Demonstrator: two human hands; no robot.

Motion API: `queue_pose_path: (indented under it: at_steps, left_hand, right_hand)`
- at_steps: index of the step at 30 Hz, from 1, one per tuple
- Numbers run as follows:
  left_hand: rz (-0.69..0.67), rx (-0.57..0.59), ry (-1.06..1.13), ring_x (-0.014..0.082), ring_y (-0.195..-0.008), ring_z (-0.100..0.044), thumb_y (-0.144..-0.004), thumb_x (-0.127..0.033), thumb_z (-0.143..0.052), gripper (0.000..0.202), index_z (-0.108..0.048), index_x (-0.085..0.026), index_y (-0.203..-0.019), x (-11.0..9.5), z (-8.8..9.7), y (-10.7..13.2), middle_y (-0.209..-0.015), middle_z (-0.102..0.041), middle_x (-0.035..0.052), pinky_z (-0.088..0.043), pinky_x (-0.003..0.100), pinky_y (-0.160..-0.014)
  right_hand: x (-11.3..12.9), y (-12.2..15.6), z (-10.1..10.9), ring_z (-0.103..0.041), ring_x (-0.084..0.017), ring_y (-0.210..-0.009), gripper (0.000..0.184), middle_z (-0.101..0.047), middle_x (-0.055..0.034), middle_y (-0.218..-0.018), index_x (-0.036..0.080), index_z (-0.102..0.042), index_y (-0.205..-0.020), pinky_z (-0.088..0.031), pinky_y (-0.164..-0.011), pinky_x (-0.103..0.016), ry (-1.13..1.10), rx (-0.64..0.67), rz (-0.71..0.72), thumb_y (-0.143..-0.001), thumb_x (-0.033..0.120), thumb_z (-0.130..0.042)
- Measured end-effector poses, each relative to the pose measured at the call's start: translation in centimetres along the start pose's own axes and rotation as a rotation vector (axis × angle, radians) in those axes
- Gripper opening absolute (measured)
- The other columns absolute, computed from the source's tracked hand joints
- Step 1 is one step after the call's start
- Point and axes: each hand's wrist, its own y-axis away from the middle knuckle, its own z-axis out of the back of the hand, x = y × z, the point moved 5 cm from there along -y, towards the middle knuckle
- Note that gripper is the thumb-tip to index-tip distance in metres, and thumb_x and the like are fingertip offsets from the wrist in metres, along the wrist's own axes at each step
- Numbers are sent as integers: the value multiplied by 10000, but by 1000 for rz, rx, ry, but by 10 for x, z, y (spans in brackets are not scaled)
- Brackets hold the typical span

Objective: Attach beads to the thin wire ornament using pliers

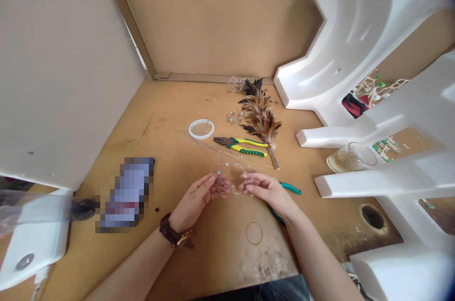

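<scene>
A thin wire strung with small clear beads [227, 164] spans the space between my two hands, above the table. My left hand [199, 193], with a dark watch on the wrist, pinches the wire's left part between thumb and fingers. My right hand [263, 189] closes its thumb and fingertips on the right end. Partly hidden under my right hand and forearm is a tool with teal handles [290, 188]. Just beyond both hands lie loose lengths of thin wire and yellow-green pliers [245, 145].
A feather duster [261, 111] lies behind the pliers, beside small beaded wire bunches [234, 117]. Left of it is a white ring [201, 136]. A phone [128, 192] rests at left, a rubber band [254, 244] in front. White moulded plastic [302, 73] and a glass [350, 158] stand right.
</scene>
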Motion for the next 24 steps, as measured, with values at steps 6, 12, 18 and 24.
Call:
queue_pose_path:
  at_steps: [6, 12, 18, 24]
  left_hand:
    - [-15, 39, -21, 181, -777, -632, -843, -329, -525, 273, -631, -110, -967, -1, 0, 0, -913, -683, 115, -489, 305, -718]
    - [-5, 77, -17, 182, -789, -630, -853, -339, -508, 286, -633, -112, -974, -1, -2, 2, -938, -680, 126, -490, 300, -711]
    - [-29, 113, -20, 186, -798, -629, -856, -332, -502, 278, -633, -127, -989, -2, -3, 4, -943, -680, 118, -492, 303, -710]
    - [-36, 119, -28, 186, -808, -625, -865, -330, -485, 282, -629, -129, -1001, -1, -2, 4, -953, -676, 119, -489, 308, -719]
  right_hand:
    - [1, 0, 0, -589, -123, -750, 269, -679, -36, -831, 187, -643, -969, -426, -671, -259, -19, 12, -4, -712, 260, -673]
    - [-1, -1, 3, -612, -131, -742, 228, -676, -65, -904, 177, -653, -951, -437, -633, -247, -81, 34, -11, -736, 255, -652]
    - [-2, -1, 4, -624, -129, -726, 210, -673, -70, -920, 178, -652, -957, -444, -623, -242, -121, 63, 1, -758, 242, -634]
    - [-3, -2, 4, -623, -130, -730, 209, -675, -67, -914, 180, -651, -952, -446, -618, -239, -107, 59, 9, -754, 244, -639]
